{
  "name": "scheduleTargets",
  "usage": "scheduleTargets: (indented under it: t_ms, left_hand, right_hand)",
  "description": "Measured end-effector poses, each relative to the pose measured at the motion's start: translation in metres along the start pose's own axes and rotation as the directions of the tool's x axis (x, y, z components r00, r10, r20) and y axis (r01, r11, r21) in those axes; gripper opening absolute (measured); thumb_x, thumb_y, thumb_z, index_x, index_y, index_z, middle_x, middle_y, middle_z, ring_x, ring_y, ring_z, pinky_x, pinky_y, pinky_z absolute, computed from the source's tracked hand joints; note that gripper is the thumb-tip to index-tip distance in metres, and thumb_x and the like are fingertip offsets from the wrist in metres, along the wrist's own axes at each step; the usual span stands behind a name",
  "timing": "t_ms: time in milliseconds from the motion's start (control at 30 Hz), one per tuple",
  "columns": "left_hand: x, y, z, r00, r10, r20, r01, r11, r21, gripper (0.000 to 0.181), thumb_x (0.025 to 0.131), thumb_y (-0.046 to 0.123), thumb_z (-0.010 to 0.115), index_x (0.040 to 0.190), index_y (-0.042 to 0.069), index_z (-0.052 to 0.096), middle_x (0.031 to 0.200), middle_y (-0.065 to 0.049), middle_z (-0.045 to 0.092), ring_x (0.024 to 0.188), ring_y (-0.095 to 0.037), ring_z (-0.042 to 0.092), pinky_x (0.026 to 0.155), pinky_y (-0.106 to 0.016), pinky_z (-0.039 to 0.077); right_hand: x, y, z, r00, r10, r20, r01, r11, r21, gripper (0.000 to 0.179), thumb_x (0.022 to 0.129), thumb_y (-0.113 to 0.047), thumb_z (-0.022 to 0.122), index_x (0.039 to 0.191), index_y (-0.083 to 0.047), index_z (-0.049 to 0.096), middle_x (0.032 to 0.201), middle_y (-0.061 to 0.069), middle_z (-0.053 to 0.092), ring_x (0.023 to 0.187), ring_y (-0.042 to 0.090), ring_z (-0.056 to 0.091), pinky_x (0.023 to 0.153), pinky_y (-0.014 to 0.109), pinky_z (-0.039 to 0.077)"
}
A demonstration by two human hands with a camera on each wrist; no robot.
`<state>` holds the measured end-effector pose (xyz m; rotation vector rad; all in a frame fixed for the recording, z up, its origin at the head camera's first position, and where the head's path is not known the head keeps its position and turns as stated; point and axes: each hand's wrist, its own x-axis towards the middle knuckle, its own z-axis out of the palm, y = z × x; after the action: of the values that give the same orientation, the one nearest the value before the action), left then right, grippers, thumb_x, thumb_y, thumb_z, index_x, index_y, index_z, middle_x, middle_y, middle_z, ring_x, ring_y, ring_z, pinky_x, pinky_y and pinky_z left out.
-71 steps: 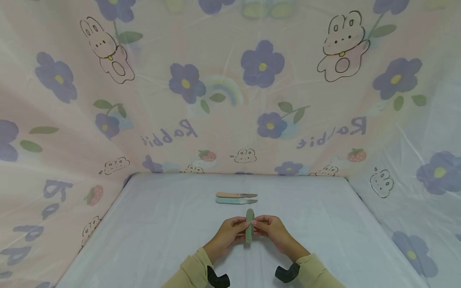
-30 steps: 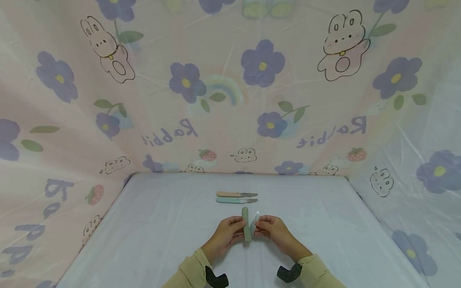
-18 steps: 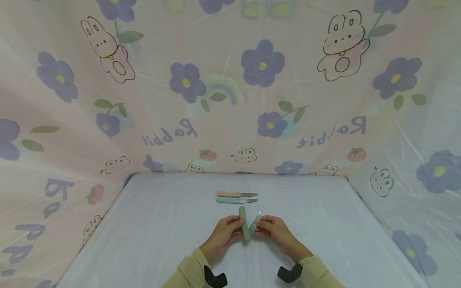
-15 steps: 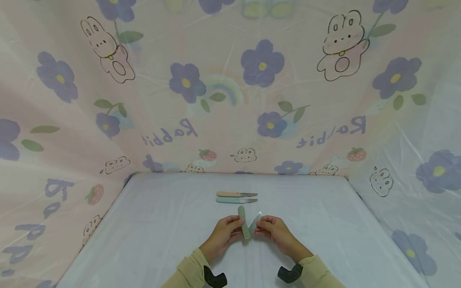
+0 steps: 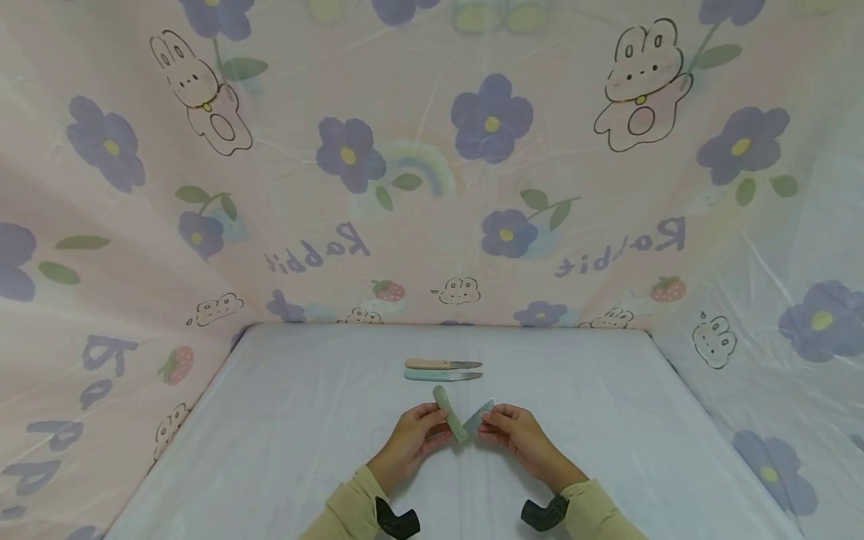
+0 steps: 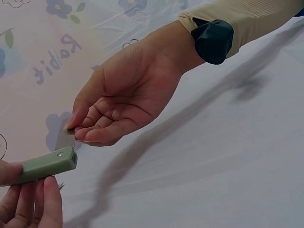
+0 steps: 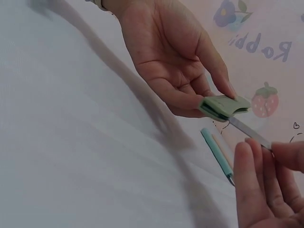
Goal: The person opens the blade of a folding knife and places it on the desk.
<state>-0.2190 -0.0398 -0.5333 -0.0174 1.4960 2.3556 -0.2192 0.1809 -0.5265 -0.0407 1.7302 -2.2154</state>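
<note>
A green-handled folding knife (image 5: 451, 415) is held above the table between both hands, its blade (image 5: 480, 414) swung partway out so that handle and blade form a V in the head view. My left hand (image 5: 412, 440) pinches the green handle (image 6: 47, 165) between thumb and fingers. With thumb and fingertips, my right hand (image 5: 520, 437) pinches the metal blade near its tip. The right wrist view shows the slot of the handle (image 7: 223, 106) with the blade (image 7: 249, 132) coming out of it.
Two unfolded knives lie side by side beyond the hands, blades to the right: one with a tan handle (image 5: 427, 364), one with a turquoise handle (image 5: 425, 374). They rest on a white-covered table (image 5: 304, 405). Patterned curtains (image 5: 418, 247) enclose the back and sides.
The knife has gone from folded to partly unfolded. My left hand has shifted left, tilting the handle's top leftward, while the blade in my right hand has swung away to the right.
</note>
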Motion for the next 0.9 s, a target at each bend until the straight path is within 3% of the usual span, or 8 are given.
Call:
scheduleTargets:
  t_ms: [400, 567, 900]
  left_hand:
    - [-0.001, 0.000, -0.005, 0.999, -0.006, -0.044, 0.003, 0.997, -0.072, 0.034, 0.091, 0.011, 0.060, 0.119, -0.006, 0.049, 0.102, -0.012, 0.060, 0.091, -0.018, 0.062, 0.084, -0.033, 0.051]
    - [-0.001, 0.000, -0.005, 0.996, -0.009, -0.083, -0.003, 0.990, -0.141, 0.035, 0.091, 0.009, 0.059, 0.120, -0.006, 0.047, 0.101, -0.012, 0.059, 0.090, -0.018, 0.062, 0.085, -0.032, 0.051]
    - [-0.002, 0.001, -0.004, 0.993, 0.015, -0.117, -0.044, 0.968, -0.249, 0.035, 0.091, 0.007, 0.059, 0.120, -0.007, 0.045, 0.099, -0.009, 0.060, 0.090, -0.017, 0.061, 0.091, -0.032, 0.047]
  right_hand:
    - [-0.002, 0.002, 0.003, 1.000, 0.004, -0.029, -0.003, 0.999, 0.040, 0.012, 0.090, -0.007, 0.059, 0.095, 0.003, 0.054, 0.092, 0.012, 0.066, 0.086, 0.019, 0.066, 0.083, 0.034, 0.052]
    - [-0.003, 0.003, 0.006, 0.998, 0.003, -0.065, 0.002, 0.997, 0.074, 0.015, 0.090, -0.006, 0.058, 0.100, 0.005, 0.053, 0.093, 0.012, 0.065, 0.087, 0.019, 0.065, 0.084, 0.034, 0.051]
    - [-0.001, 0.003, 0.015, 0.988, 0.019, -0.150, 0.017, 0.973, 0.232, 0.005, 0.090, 0.002, 0.055, 0.094, 0.003, 0.054, 0.092, 0.012, 0.064, 0.086, 0.021, 0.065, 0.085, 0.035, 0.051]
